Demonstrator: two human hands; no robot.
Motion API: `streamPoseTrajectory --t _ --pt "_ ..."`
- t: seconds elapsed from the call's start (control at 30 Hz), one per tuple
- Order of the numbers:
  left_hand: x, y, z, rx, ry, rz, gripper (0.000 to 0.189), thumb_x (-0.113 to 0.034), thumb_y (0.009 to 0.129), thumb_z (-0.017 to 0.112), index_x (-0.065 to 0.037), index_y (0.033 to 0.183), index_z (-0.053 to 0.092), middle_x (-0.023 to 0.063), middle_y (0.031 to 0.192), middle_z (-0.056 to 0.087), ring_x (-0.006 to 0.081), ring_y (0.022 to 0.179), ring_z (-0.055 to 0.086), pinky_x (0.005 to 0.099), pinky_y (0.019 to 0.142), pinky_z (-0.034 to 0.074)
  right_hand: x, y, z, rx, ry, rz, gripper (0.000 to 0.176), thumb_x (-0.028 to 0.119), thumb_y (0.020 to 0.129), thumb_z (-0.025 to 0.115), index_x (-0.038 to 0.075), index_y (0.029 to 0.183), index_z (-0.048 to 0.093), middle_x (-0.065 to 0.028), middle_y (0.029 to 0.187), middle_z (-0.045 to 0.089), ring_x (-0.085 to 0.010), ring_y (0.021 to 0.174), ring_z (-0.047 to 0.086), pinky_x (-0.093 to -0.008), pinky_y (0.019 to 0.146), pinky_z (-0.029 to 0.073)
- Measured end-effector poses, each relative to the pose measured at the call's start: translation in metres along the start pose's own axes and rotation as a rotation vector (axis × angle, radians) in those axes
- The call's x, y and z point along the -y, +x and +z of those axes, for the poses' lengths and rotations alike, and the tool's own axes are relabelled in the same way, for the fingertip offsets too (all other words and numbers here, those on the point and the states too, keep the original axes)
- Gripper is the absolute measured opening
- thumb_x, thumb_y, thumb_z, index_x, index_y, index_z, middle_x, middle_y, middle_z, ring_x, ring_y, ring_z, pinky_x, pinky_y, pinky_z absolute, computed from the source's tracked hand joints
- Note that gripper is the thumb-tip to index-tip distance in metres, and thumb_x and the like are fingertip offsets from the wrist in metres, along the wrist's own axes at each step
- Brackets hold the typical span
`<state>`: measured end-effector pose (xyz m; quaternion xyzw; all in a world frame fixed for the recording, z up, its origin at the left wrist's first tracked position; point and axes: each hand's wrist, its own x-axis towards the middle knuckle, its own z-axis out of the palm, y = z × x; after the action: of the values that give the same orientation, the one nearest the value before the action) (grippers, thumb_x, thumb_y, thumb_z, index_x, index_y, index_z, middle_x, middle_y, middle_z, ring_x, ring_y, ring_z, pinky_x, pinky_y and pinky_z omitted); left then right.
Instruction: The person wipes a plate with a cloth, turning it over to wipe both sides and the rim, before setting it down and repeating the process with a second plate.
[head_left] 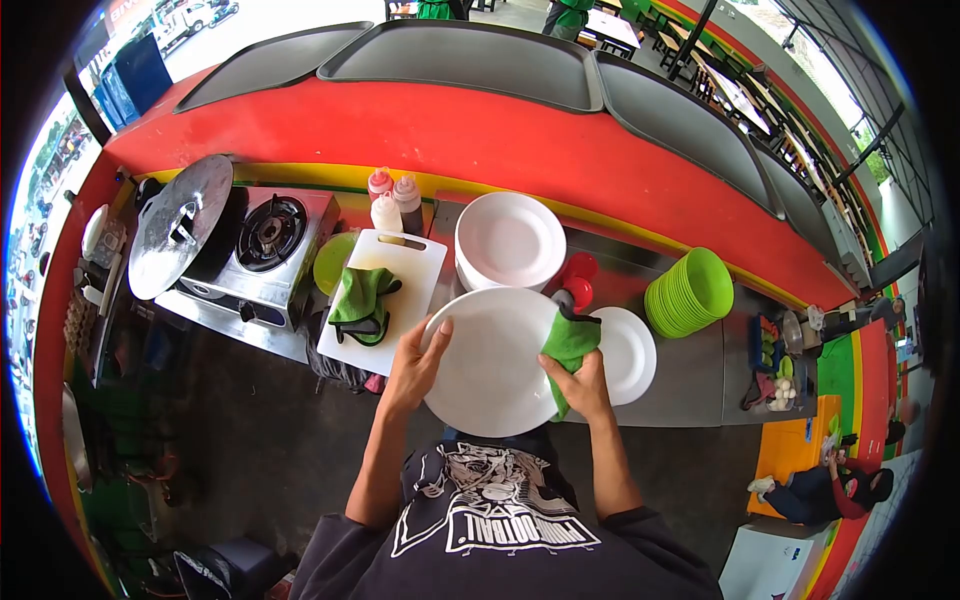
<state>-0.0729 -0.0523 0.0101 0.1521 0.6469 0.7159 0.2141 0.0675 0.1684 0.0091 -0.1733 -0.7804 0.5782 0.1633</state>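
Note:
A large white plate is held up in front of my body, tilted toward me. My left hand grips its left rim, the thumb lying on the face. At the right rim, my right hand is closed on a green cloth with dark edging, which is folded over the plate's edge. Behind the held plate stands a stack of white plates. One smaller white plate lies just right of my right hand. Another green cloth rests on the white cutting board to the left.
A gas stove with a large metal lid beside it stands at left. Squeeze bottles and red cups line the counter's back. Green stacked bowls stand at right. Dark trays top the red ledge. A person sits far right.

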Motion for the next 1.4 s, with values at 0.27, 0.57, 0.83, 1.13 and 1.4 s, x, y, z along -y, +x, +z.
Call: streamPoseTrajectory --t 0.27,0.57,0.83,1.13,1.4 --pt "-0.011 -0.01 0.011 0.322 0.442 0.135 0.03 -0.029 0.1 0.058 -0.001 0.106 0.065 0.0018 0.07 0.056 0.0068 0.065 0.046 0.0276 0.059 0.042 0.041 0.016 -0.013 0.275 -0.42 0.009 0.034 0.021 0.077 0.081 -0.003 0.097 0.067 -0.0191 0.085 0.07 -0.0313 0.078 0.068 -0.0395 0.074 0.052" --pt "0.008 -0.004 -0.001 -0.033 0.08 -0.008 0.038 -0.036 0.098 0.061 0.001 0.102 0.066 -0.0013 0.073 0.062 0.0052 0.065 0.048 0.0271 0.056 0.041 0.036 0.011 -0.001 -0.054 -0.183 -0.069 0.025 0.015 0.081 0.078 -0.003 0.094 0.066 -0.0137 0.082 0.07 -0.0228 0.074 0.067 -0.035 0.07 0.051" --pt "0.014 0.001 0.002 -0.216 -0.258 -0.098 0.045 -0.037 0.1 0.056 0.001 0.123 0.059 0.0044 0.099 0.065 0.0101 0.084 0.06 0.0252 0.072 0.05 0.006 -0.017 0.02 -0.294 0.383 0.011 0.031 0.024 0.099 0.058 -0.002 0.115 0.056 -0.0049 0.107 0.059 -0.0114 0.098 0.053 -0.0289 0.087 0.043" --pt "-0.003 -0.013 0.006 0.247 -0.319 -0.245 0.056 -0.026 0.098 0.048 -0.004 0.148 0.035 0.013 0.146 0.041 0.0223 0.129 0.045 0.0357 0.104 0.038 -0.083 -0.031 0.028 -0.415 1.088 -0.22 0.053 0.039 0.102 0.039 0.002 0.141 0.04 -0.0133 0.131 0.051 -0.0255 0.121 0.052 -0.0432 0.101 0.046" --pt "0.021 -0.024 0.024 0.019 -0.099 0.329 0.061 -0.054 0.101 0.04 0.003 0.105 0.059 0.0071 0.096 0.064 0.0122 0.086 0.057 0.0268 0.079 0.044 -0.043 0.009 0.027 -0.911 0.614 -0.009 0.045 0.048 0.103 0.039 0.007 0.116 0.054 -0.0018 0.102 0.058 -0.0148 0.095 0.057 -0.0312 0.086 0.049"
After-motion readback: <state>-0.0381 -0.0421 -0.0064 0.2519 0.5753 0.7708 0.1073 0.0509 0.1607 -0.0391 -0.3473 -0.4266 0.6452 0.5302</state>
